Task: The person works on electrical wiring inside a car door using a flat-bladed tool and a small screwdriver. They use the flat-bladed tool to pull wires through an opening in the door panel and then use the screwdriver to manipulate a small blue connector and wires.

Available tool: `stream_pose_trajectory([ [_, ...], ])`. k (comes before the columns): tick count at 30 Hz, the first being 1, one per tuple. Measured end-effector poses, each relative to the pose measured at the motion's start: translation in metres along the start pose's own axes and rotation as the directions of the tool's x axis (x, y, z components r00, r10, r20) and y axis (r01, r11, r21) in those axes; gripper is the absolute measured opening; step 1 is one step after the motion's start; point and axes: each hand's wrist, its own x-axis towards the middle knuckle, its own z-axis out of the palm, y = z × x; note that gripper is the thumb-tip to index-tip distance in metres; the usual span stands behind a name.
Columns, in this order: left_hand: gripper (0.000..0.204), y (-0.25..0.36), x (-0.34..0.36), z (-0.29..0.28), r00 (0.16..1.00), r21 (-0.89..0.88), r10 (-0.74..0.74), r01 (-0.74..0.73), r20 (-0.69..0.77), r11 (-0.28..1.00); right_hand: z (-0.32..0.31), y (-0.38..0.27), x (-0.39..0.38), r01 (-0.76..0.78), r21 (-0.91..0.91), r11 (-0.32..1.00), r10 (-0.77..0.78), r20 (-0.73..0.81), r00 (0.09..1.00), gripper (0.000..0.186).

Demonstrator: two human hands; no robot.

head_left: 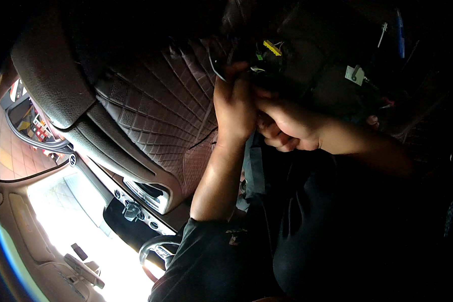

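My left hand (235, 108) reaches up beside the quilted seat, its fingers bent and partly lost in shadow. A thin curved dark piece with a pale edge (217, 69) sticks out by its fingertips; I cannot tell what it is. My right hand (292, 126) comes in from the right and meets the left, its fingers curled. Whatever lies between the two hands is hidden. Just beyond them are a yellow connector (272, 48) with thin wires and a small green piece (259, 57).
A dark quilted seat (156, 95) spreads to the left. On the dark area at right lie a white connector (355, 75) on a wire, a thin white strip (382, 35) and a blue pen-like thing (400, 34). A steering wheel (148, 251) and bright windshield show lower left.
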Motion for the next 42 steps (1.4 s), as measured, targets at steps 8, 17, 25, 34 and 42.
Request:
stream_pose_trajectory([
  [8, 0.020, 0.004, 0.011, 0.005, 0.998, -0.030, -0.029, 0.031, 0.058, 0.999, 0.005, -0.022, -0.008, -0.069, -0.117, 0.991, 0.051, -0.151, 0.987, 0.053],
  [17, 0.020, 0.000, -0.001, 0.016, 0.998, -0.015, 0.062, -0.063, -0.023, 0.998, 0.000, -0.028, -0.023, -0.165, -0.121, 0.979, 0.154, -0.095, 0.984, 0.047],
  [25, 0.019, -0.020, 0.022, 0.017, 0.993, -0.123, 0.111, -0.106, 0.035, 0.987, 0.000, -0.046, -0.028, -0.192, -0.156, 0.969, 0.157, -0.215, 0.964, 0.046],
  [34, 0.015, -0.005, 0.017, 0.030, 0.995, -0.272, 0.091, -0.099, -0.043, 0.957, 0.001, -0.069, -0.033, -0.291, -0.254, 0.922, 0.224, -0.264, 0.938, 0.050],
  [42, 0.021, 0.001, 0.015, 0.010, 0.997, -0.113, 0.040, -0.048, -0.072, 0.992, 0.003, -0.041, -0.008, -0.163, -0.022, 0.986, 0.162, -0.035, 0.986, 0.048],
])
